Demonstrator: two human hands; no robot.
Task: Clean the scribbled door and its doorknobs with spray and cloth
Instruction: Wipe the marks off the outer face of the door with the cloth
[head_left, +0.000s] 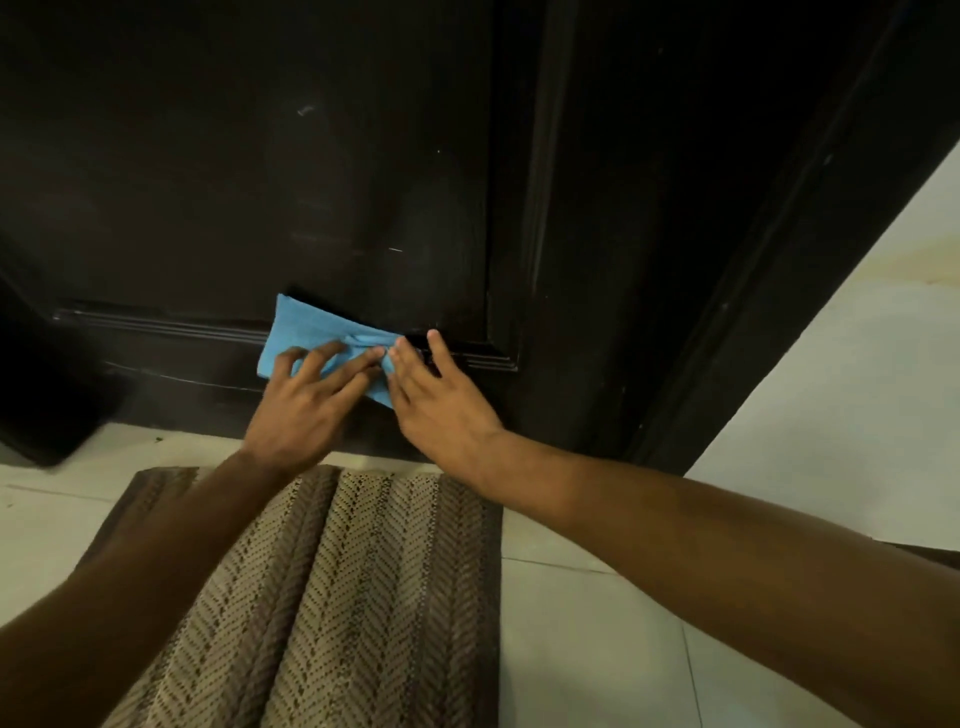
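One blue cloth (332, 338) lies flat against the lower part of the dark door (260, 182), over the horizontal moulding at the foot of its panel. Two hands press it there. The left hand (306, 405) covers the cloth's near left part, fingers spread and only slightly bent, pressing rather than gripping. The right hand (441, 400) touches the cloth's right end with near-straight fingers, where the fabric bunches between the two hands' fingertips. A few pale marks show on the door above. One woven doormat (332, 597) lies on the tiled floor (597, 649), near side
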